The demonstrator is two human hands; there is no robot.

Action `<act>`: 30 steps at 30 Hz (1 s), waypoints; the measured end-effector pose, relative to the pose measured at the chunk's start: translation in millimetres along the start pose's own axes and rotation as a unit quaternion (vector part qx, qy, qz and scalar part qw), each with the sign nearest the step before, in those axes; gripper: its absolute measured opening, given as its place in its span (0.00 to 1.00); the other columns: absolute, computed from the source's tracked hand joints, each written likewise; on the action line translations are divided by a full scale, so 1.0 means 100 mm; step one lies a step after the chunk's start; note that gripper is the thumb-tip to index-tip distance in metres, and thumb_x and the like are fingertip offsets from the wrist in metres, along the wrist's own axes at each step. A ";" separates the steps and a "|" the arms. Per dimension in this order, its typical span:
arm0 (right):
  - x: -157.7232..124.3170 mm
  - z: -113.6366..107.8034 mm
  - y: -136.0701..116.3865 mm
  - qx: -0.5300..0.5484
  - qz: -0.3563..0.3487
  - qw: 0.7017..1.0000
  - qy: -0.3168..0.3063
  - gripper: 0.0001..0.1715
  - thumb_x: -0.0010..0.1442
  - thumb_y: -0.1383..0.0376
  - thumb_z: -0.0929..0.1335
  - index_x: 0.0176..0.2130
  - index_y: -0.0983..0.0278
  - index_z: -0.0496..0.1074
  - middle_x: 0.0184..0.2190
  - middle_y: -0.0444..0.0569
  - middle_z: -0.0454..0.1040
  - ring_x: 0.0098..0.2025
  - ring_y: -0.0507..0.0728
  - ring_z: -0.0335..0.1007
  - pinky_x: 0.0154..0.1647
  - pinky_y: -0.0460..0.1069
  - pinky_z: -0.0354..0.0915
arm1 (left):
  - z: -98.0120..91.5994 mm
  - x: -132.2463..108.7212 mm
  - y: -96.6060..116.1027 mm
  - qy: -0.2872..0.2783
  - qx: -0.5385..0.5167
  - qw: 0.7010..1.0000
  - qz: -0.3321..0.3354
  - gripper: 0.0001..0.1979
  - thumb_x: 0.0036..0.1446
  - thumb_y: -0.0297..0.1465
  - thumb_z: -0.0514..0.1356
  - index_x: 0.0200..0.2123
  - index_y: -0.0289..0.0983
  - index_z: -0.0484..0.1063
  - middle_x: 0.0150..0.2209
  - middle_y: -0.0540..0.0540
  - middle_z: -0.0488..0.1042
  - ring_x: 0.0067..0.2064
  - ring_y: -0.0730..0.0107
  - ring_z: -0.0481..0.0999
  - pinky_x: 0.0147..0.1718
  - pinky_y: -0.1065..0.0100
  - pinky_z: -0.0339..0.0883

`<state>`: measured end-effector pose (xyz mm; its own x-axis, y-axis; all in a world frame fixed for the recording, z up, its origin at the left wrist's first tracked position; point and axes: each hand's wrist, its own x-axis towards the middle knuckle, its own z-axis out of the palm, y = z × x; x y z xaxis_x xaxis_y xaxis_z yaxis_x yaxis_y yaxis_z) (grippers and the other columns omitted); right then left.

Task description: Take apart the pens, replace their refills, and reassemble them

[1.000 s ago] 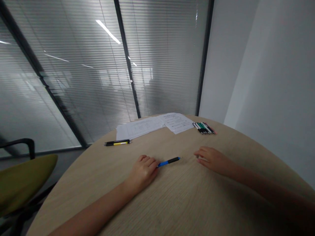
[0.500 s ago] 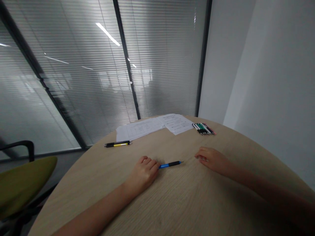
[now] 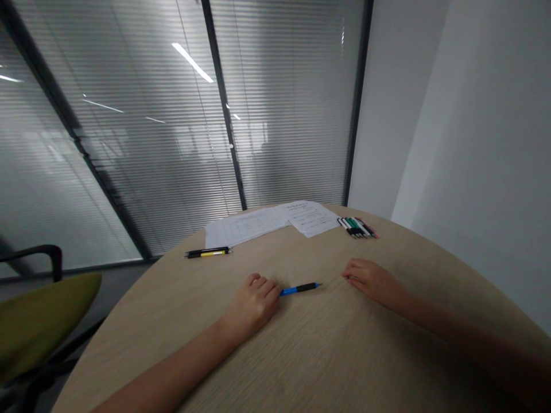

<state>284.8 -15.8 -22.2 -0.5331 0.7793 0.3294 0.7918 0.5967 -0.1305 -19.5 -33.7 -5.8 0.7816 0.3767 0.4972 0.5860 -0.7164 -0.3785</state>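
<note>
My left hand (image 3: 253,302) rests on the round wooden table (image 3: 327,355) with its fingers curled over the near end of a blue pen (image 3: 300,288). The pen lies flat and points right, its black tip towards my right hand (image 3: 371,277). That hand lies palm down on the wood a short way from the pen tip, fingers loosely stretched and holding nothing.
At the table's far edge lie white printed sheets (image 3: 267,222), a row of several pens (image 3: 358,227) to their right and a black-and-yellow pen (image 3: 208,252) to their left. An olive chair (image 3: 38,321) stands at left. Glass walls with blinds lie beyond.
The blue pen has swung slightly, lying flatter and a little nearer to me. Both hands stay almost where they were.
</note>
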 end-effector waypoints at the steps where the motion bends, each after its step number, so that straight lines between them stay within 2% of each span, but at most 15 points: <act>1: 0.00 0.01 0.01 -0.006 -0.002 1.000 0.002 0.12 0.55 0.71 0.59 0.33 0.65 0.71 0.31 0.52 0.70 0.35 0.56 0.66 0.38 0.51 0.61 | 0.00 0.00 0.00 -0.001 -0.002 1.000 -0.001 0.08 0.55 0.24 0.49 0.36 0.33 0.67 0.26 0.47 0.70 0.27 0.67 0.68 0.32 0.63 0.59; 4: 0.01 0.01 0.02 0.005 0.000 1.000 0.022 0.12 0.55 0.70 0.60 0.29 0.64 0.72 0.29 0.50 0.71 0.34 0.56 0.66 0.37 0.51 0.62 | 0.00 -0.01 0.00 -0.008 -0.018 1.000 -0.015 0.08 0.54 0.24 0.50 0.35 0.34 0.67 0.26 0.47 0.71 0.27 0.67 0.68 0.31 0.63 0.59; 7: 0.01 -0.04 -0.09 0.080 0.022 0.994 0.073 0.10 0.54 0.69 0.61 0.29 0.63 0.71 0.29 0.49 0.72 0.33 0.55 0.67 0.36 0.50 0.62 | -0.02 0.00 0.02 -0.021 -0.054 0.998 -0.041 0.08 0.55 0.25 0.50 0.35 0.34 0.68 0.26 0.46 0.71 0.28 0.67 0.69 0.31 0.64 0.60; 10: -0.01 -0.11 -0.27 0.183 0.077 0.969 0.150 0.08 0.54 0.66 0.62 0.30 0.63 0.71 0.29 0.48 0.72 0.31 0.53 0.67 0.33 0.48 0.63 | -0.04 0.01 0.08 -0.022 -0.095 0.993 -0.062 0.08 0.55 0.27 0.49 0.35 0.34 0.68 0.27 0.46 0.71 0.30 0.67 0.69 0.32 0.64 0.60; 12: -0.03 -0.14 -0.40 0.230 0.096 0.952 0.176 0.08 0.53 0.65 0.62 0.30 0.63 0.70 0.29 0.48 0.72 0.31 0.53 0.67 0.32 0.47 0.63 | -0.04 0.02 0.11 -0.020 -0.114 0.991 -0.070 0.08 0.56 0.27 0.49 0.35 0.34 0.68 0.27 0.46 0.71 0.30 0.67 0.70 0.32 0.65 0.60; 18: -0.07 -0.13 -0.60 0.282 0.081 0.939 0.180 0.06 0.52 0.66 0.63 0.29 0.63 0.70 0.28 0.46 0.71 0.29 0.52 0.66 0.31 0.47 0.63 | -0.03 0.01 0.16 -0.008 -0.120 0.991 -0.062 0.09 0.57 0.28 0.48 0.35 0.35 0.68 0.27 0.46 0.71 0.29 0.68 0.70 0.31 0.65 0.60; 30: -0.07 -0.11 -0.65 0.295 0.077 0.937 0.171 0.05 0.51 0.69 0.63 0.28 0.63 0.69 0.27 0.46 0.69 0.26 0.51 0.64 0.28 0.45 0.62 | -0.08 0.02 0.22 -0.023 -0.138 0.989 -0.057 0.09 0.57 0.27 0.48 0.37 0.35 0.67 0.28 0.46 0.71 0.31 0.67 0.70 0.32 0.64 0.61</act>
<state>240.2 -62.1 -6.0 -0.2189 0.8179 0.5321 0.4947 0.5631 -0.6620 -6.3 -53.3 -7.1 0.7260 0.4858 0.4868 0.5957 -0.7979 -0.0920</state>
